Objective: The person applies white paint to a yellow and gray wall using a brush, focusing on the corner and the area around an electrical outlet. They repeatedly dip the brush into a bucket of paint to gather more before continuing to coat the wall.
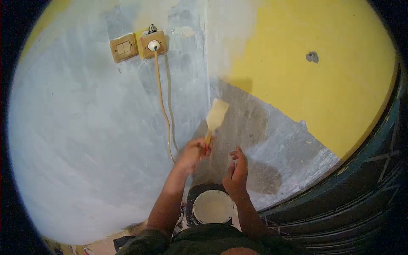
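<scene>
My left hand (193, 154) is closed around the handle of a putty knife (217, 114). Its broad blade points up and is coated in a cream-white paste, in front of the wall corner. To its right, my right hand (237, 174) is raised with fingers apart, holding nothing, before a bare grey patch of wall (248, 119). Below and between my forearms stands a round bucket (213, 207) with whitish material inside.
On the whitish left wall (85, 127) are a switch plate (124, 47) and a socket (153, 44) with a plug in it. The plug's cord (163, 106) hangs down behind my left hand. Yellow paint (314, 85) covers the upper right wall. A dark slatted structure (352, 204) stands at lower right.
</scene>
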A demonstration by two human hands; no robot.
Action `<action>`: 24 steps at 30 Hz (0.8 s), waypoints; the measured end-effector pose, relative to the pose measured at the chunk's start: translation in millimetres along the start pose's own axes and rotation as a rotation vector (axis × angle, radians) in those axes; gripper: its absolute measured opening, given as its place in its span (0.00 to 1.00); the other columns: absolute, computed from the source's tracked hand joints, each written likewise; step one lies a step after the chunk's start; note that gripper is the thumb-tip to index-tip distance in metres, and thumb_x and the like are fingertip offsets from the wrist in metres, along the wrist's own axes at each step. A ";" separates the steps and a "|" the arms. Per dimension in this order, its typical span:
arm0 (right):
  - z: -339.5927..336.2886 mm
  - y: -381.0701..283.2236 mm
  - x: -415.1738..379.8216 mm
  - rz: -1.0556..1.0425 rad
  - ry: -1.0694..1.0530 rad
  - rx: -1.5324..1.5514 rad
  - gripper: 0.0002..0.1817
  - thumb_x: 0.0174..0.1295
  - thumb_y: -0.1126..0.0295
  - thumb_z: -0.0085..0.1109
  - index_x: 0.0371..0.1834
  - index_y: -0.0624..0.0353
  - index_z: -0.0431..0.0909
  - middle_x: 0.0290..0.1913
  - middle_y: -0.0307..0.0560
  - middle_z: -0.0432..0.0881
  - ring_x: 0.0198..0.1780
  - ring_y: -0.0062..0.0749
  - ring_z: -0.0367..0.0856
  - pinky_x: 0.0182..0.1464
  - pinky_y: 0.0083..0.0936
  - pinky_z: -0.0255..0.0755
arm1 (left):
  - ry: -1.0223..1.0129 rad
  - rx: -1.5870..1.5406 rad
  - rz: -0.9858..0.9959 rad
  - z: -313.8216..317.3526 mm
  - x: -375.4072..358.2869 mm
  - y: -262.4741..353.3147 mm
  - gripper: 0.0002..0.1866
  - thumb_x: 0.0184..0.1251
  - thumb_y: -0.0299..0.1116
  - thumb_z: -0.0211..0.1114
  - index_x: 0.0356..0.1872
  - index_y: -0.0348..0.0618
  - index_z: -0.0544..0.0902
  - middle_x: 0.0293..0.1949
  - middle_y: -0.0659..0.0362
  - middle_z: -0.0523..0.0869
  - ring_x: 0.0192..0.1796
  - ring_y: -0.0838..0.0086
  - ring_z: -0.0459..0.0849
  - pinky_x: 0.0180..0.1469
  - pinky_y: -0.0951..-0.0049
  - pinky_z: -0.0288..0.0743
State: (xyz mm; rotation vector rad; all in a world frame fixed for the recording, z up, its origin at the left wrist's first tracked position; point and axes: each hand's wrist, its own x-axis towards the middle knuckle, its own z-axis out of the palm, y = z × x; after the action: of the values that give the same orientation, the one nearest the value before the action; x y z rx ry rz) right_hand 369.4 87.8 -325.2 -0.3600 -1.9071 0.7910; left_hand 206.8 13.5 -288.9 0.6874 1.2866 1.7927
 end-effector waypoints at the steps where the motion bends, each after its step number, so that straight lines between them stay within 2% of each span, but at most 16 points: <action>1: -1.0 4.0 4.5 -0.001 0.033 -0.012 0.28 0.59 0.83 0.43 0.66 0.69 0.59 0.50 0.58 0.74 0.51 0.46 0.73 0.55 0.37 0.67 | -0.021 0.022 0.065 4.5 7.5 14.5 0.14 0.71 0.28 0.46 0.52 0.37 0.76 0.31 0.64 0.76 0.29 0.80 0.71 0.32 0.81 0.66; 3: -1.5 6.7 15.0 -0.001 0.068 -0.027 0.26 0.60 0.83 0.42 0.65 0.67 0.61 0.49 0.57 0.74 0.50 0.43 0.73 0.53 0.35 0.69 | -0.050 -0.017 0.140 18.8 25.1 48.0 0.13 0.71 0.28 0.45 0.50 0.39 0.76 0.26 0.67 0.72 0.26 0.82 0.67 0.29 0.81 0.62; 5: -1.4 5.6 29.2 -0.003 0.066 -0.015 0.24 0.62 0.81 0.45 0.63 0.64 0.63 0.48 0.54 0.75 0.47 0.37 0.75 0.44 0.29 0.72 | -0.145 -0.121 0.157 21.8 52.0 78.4 0.11 0.72 0.30 0.45 0.46 0.42 0.75 0.24 0.68 0.70 0.25 0.82 0.66 0.28 0.81 0.61; 6: -3.0 -0.7 35.2 0.001 0.066 -0.016 0.24 0.62 0.81 0.45 0.63 0.64 0.63 0.48 0.54 0.75 0.47 0.37 0.75 0.44 0.29 0.72 | -0.228 -0.165 0.162 18.5 67.2 91.4 0.10 0.73 0.32 0.45 0.44 0.44 0.75 0.24 0.68 0.70 0.26 0.82 0.67 0.27 0.81 0.61; 8: -7.4 -16.0 43.2 0.050 0.061 0.109 0.21 0.65 0.72 0.48 0.60 0.66 0.66 0.46 0.56 0.76 0.46 0.46 0.74 0.53 0.38 0.68 | -0.379 -0.253 0.213 23.8 89.8 115.3 0.09 0.74 0.34 0.44 0.39 0.46 0.73 0.22 0.68 0.69 0.23 0.82 0.67 0.24 0.81 0.60; 9: -7.8 -15.6 42.3 0.051 0.060 0.107 0.21 0.65 0.72 0.48 0.60 0.66 0.66 0.46 0.56 0.76 0.46 0.46 0.74 0.53 0.38 0.68 | -0.379 -0.255 0.213 32.6 98.1 127.7 0.09 0.74 0.34 0.44 0.39 0.46 0.73 0.22 0.68 0.69 0.23 0.82 0.67 0.24 0.81 0.60; 11: -8.1 -13.5 41.6 -0.012 0.080 0.071 0.23 0.61 0.79 0.49 0.61 0.60 0.66 0.46 0.50 0.77 0.45 0.31 0.76 0.34 0.22 0.71 | -0.049 -0.035 0.325 56.4 108.9 153.6 0.09 0.73 0.35 0.44 0.36 0.47 0.72 0.20 0.69 0.67 0.17 0.82 0.62 0.22 0.81 0.58; 15: -10.8 -13.9 28.6 0.104 0.047 0.111 0.23 0.61 0.79 0.50 0.61 0.60 0.66 0.44 0.50 0.78 0.44 0.31 0.76 0.34 0.22 0.71 | -0.050 -0.102 0.284 61.8 139.7 184.1 0.07 0.71 0.34 0.44 0.33 0.49 0.70 0.19 0.70 0.67 0.14 0.82 0.59 0.20 0.81 0.57; 17: -12.7 -11.3 24.4 0.210 0.017 0.121 0.21 0.62 0.72 0.53 0.59 0.64 0.67 0.43 0.51 0.78 0.42 0.37 0.76 0.40 0.32 0.72 | -0.180 0.046 0.199 40.4 170.5 185.0 0.08 0.71 0.33 0.43 0.35 0.48 0.71 0.18 0.68 0.68 0.15 0.81 0.62 0.12 0.79 0.53; 18: -14.1 -8.4 21.2 0.215 0.021 0.117 0.21 0.62 0.72 0.53 0.59 0.64 0.67 0.43 0.51 0.78 0.42 0.37 0.76 0.40 0.32 0.72 | -0.185 0.045 0.194 35.8 179.8 177.4 0.08 0.71 0.33 0.43 0.35 0.48 0.71 0.18 0.68 0.68 0.15 0.81 0.62 0.12 0.79 0.53; 20: -16.2 0.9 17.7 0.250 -0.012 0.093 0.21 0.62 0.72 0.54 0.58 0.64 0.68 0.43 0.52 0.77 0.41 0.37 0.77 0.42 0.33 0.72 | -0.125 0.116 0.079 31.4 195.4 166.4 0.10 0.68 0.35 0.44 0.26 0.51 0.69 0.15 0.69 0.66 0.12 0.81 0.60 0.12 0.80 0.48; 21: -17.0 6.3 16.2 0.251 -0.008 0.088 0.21 0.62 0.72 0.54 0.58 0.64 0.68 0.43 0.52 0.77 0.41 0.37 0.77 0.42 0.33 0.72 | -0.131 0.114 0.077 29.8 198.3 160.8 0.10 0.68 0.35 0.44 0.26 0.51 0.69 0.15 0.69 0.66 0.12 0.81 0.60 0.12 0.80 0.48; 23: -16.1 16.1 11.8 0.243 -0.030 0.015 0.22 0.59 0.76 0.56 0.59 0.61 0.68 0.44 0.49 0.78 0.41 0.28 0.76 0.34 0.23 0.71 | -0.002 0.227 0.116 22.6 192.8 141.3 0.12 0.67 0.35 0.45 0.22 0.51 0.69 0.12 0.69 0.64 0.10 0.82 0.56 0.11 0.78 0.46; 24: -15.0 18.3 10.9 0.247 -0.033 0.014 0.22 0.59 0.76 0.56 0.59 0.61 0.68 0.44 0.49 0.78 0.41 0.28 0.76 0.34 0.23 0.71 | 0.000 0.225 0.111 17.3 190.1 130.5 0.12 0.67 0.35 0.45 0.22 0.51 0.69 0.12 0.69 0.64 0.10 0.82 0.56 0.11 0.78 0.46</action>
State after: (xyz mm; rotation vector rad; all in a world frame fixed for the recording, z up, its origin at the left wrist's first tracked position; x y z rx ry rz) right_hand 376.1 113.1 -325.5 -0.5846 -1.9093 0.9772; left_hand 82.0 163.4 -164.8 0.8989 1.4902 1.7504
